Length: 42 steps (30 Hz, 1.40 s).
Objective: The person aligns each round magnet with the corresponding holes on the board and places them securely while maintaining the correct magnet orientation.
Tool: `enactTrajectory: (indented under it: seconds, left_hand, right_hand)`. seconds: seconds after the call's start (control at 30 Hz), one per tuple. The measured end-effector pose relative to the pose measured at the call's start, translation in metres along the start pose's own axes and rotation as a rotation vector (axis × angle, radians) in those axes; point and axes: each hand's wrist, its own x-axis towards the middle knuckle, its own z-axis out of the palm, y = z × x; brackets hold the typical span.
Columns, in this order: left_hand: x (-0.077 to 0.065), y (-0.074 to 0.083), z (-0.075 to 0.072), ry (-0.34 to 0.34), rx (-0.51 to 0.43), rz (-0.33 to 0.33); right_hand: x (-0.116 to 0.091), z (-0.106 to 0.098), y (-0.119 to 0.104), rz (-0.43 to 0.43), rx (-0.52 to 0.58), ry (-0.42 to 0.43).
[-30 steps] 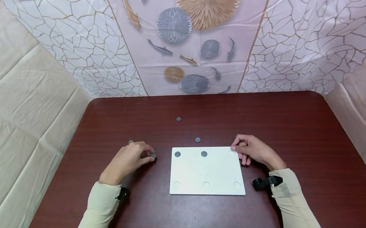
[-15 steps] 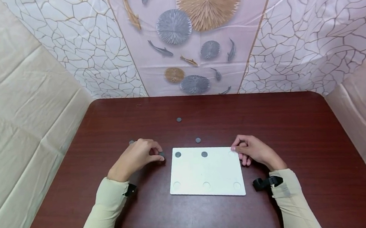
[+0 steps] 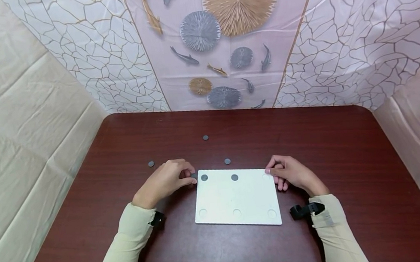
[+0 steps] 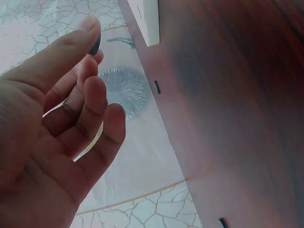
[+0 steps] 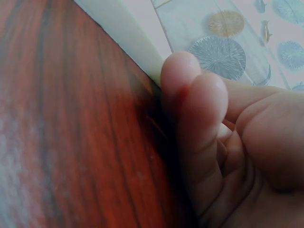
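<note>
A small dark grey disc is pinched between the thumb and fingers of my left hand, at the left edge of a white rectangular board. Two similar discs lie in round recesses along the board's far edge, a left disc and a middle disc. The near edge has three bare recesses. With thumb and finger my right hand grips the board's far right corner, partly covering the recess there. In the right wrist view its fingertips meet the board's corner.
Three loose grey discs lie on the brown wooden table: a far disc, one disc just beyond the board, and another disc behind the left hand. Patterned cloth walls rise behind the table.
My left hand has moved right with its disc, reaching the board's left edge and uncovering the loose disc behind it. The right hand and board have stayed in place.
</note>
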Motion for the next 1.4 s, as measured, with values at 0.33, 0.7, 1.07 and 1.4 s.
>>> enactTrajectory:
  seconds: [0.33,0.7,1.07,1.4]
  left_hand:
    - [0.006,0.006,0.004,-0.006,-0.019,0.048]
    - [0.014,0.008,0.008,-0.037,-0.025,0.058]
    - [0.025,0.016,0.011,-0.062,-0.037,0.042]
    - [0.031,0.022,0.017,-0.085,-0.089,0.052]
  right_hand:
    - [0.0,0.001,0.001,0.012,0.002,0.001]
    - [0.0,0.0,0.0,-0.003,0.011,-0.001]
    - [0.001,0.0,0.002,0.006,0.005,0.001]
    - [0.003,0.0,0.003,0.008,0.002,0.0]
